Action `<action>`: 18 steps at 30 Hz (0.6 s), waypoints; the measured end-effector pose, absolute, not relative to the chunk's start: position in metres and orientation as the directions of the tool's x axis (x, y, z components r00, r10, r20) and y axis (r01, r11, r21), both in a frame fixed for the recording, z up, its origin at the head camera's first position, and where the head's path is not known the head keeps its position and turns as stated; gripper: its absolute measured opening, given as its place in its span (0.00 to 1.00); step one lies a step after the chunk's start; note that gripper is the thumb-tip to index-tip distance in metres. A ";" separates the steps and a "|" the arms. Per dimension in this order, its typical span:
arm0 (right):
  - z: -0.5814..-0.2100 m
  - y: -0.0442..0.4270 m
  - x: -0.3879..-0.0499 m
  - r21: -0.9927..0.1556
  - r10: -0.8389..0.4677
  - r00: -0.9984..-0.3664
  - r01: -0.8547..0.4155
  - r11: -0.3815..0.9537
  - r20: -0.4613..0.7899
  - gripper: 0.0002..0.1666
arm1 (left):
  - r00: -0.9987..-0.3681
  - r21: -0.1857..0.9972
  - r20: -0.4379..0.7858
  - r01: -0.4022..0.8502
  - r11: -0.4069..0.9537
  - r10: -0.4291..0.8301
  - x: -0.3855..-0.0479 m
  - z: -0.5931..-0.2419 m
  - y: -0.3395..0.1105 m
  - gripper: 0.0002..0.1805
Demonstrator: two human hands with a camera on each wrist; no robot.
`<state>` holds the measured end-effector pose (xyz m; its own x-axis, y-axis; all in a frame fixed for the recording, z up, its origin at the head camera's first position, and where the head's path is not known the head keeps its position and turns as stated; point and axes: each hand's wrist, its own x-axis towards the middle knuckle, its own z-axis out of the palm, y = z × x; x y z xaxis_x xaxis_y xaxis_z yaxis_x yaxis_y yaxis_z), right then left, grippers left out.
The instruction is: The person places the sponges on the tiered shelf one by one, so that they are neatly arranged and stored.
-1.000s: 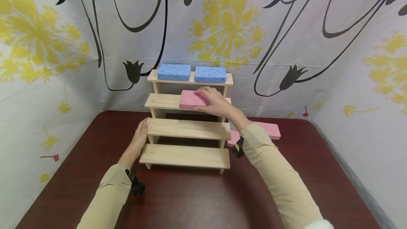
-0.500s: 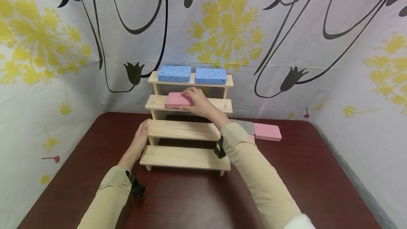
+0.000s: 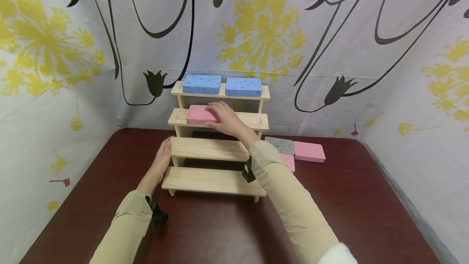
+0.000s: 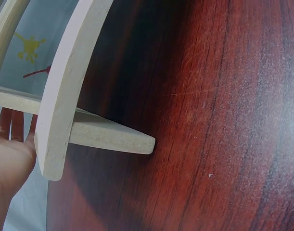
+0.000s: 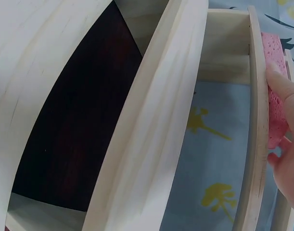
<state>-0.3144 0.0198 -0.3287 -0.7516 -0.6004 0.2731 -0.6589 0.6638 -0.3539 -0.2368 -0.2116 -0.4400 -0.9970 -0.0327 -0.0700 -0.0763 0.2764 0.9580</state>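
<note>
A pale wooden stepped shelf (image 3: pixel 212 180) with several tiers stands on the table. On its second tier from the top, toward the left end, lies a pink sponge (image 3: pixel 198 114). My right hand (image 3: pixel 229 120) pinches this sponge at its right end; the right wrist view shows the thumb on the front face of the pink sponge (image 5: pixel 276 110). My left hand (image 3: pixel 161 161) rests against the left side of the shelf, near the end of the third tier down. In the left wrist view the left hand's fingers look fairly straight, their tips hidden behind the wood.
Two blue sponges (image 3: pixel 202 84) sit side by side on the top tier. Right of the shelf on the dark red table (image 3: pixel 348 190) lie a grey sponge (image 3: pixel 280 145) and two pink sponges (image 3: pixel 309 151), one partly behind my right sleeve. Patterned cloth (image 3: pixel 264 44) hangs behind.
My right hand has moved left along the second tier with the pink sponge, bringing it toward the left end. The grey sponge has come into sight. My left hand stays against the shelf.
</note>
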 end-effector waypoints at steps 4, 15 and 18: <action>-0.326 0.028 -0.309 -0.286 -0.594 -0.761 -0.648 0.706 0.260 0.37 | -0.997 0.958 -0.065 -0.070 0.278 -0.029 -0.236 -0.439 -0.210 0.33; -0.320 0.071 -0.293 -0.315 -0.551 -0.786 -0.618 0.721 0.280 0.35 | -0.998 0.952 -0.062 -0.066 0.299 -0.021 -0.236 -0.437 -0.213 0.33; -0.320 0.081 -0.290 -0.330 -0.543 -0.797 -0.604 0.726 0.265 0.34 | -0.998 0.953 -0.068 -0.071 0.294 -0.018 -0.236 -0.438 -0.212 0.34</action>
